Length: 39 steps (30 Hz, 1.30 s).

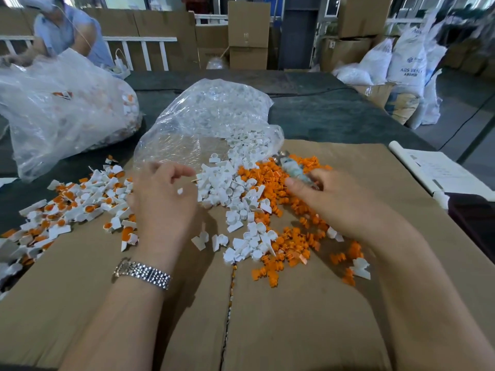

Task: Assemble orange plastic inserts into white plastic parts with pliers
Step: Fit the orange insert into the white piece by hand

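Orange inserts and white parts heaped mid-worktop; right hand grips the pliers, left hand curled, seemingly empty. Risk: careless reaching scatters the mixed piles.

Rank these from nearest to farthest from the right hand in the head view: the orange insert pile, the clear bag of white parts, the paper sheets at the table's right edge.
From the right hand:
1. Orange insert pile, right under its fingers.
2. Paper sheets, off to the right.
3. Clear bag of white parts, behind and left.

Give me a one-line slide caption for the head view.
Right hand grips pliers over orange inserts; left hand beside white parts.
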Available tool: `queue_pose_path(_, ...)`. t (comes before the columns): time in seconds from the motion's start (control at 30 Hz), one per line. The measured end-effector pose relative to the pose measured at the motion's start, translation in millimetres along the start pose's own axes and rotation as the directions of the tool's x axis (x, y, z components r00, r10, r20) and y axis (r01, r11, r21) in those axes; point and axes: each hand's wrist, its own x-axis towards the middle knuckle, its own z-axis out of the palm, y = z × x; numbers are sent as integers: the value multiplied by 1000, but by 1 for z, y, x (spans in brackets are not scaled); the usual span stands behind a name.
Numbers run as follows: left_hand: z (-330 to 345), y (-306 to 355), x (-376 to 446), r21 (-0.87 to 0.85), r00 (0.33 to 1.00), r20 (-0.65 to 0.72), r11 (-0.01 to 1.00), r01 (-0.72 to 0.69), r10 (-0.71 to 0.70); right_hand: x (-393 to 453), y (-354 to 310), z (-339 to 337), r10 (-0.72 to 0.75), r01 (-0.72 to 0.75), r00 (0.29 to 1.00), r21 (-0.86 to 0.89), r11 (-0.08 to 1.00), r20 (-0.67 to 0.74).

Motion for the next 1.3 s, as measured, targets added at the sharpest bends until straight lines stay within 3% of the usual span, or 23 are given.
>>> queue_pose_path(0.07, 5, 2, -3, -27, 982, 184, 999, -42, 46, 6, 6, 8, 31, -38, 999, -161, 986, -45)
queue_pose_path(0.17, 12, 3, -11, 32, 898, 427, 991, -133, 107, 14, 15, 19, 53, -91, 991, -333, 938, -119)
queue_pose_path(0.3, 19, 2, -15, 119, 868, 473, 966, -230, 148, 23, 21, 30, 44, -115, 986, -459, 881, -163)
queue_pose_path(0.5, 18, 0, -12, 51, 875, 469, 985, -162, 120, 27, 24, 40, 28, -90, 991, -483, 871, -134)
queue_pose_path(0.67, 14, 2, -10, -215, 895, 446, 973, 82, 24, 26, 24, 43, 46, -89, 993, -435, 896, -110)
queue_pose_path(0.8, 12, 3, -9, -419, 847, 525, 841, 343, -84, 25, 17, 43, -78, 7, 977, -338, 941, -197)
queue_pose_path(0.9, 11, 4, -6, -508, 801, 587, 716, 479, -120, 22, 9, 45, -206, 115, 951, -359, 926, -228)
queue_pose_path(1.03, 11, 6, -6, -549, 763, 638, 635, 543, -101, 21, 5, 54, -188, 98, 972, -483, 870, -140)
queue_pose_path(1.17, 11, 8, -7, -581, 746, 660, 568, 583, -90, 21, 5, 56, -218, 102, 961, -520, 848, -167)
queue_pose_path(1.23, 11, 8, -7, -588, 735, 672, 540, 602, -87, 21, 5, 53, -247, 116, 936, -443, 889, -250)
queue_pose_path(1.3, 11, 9, -8, -593, 721, 689, 516, 618, -72, 20, 4, 47, -232, 174, 922, -201, 964, -311)
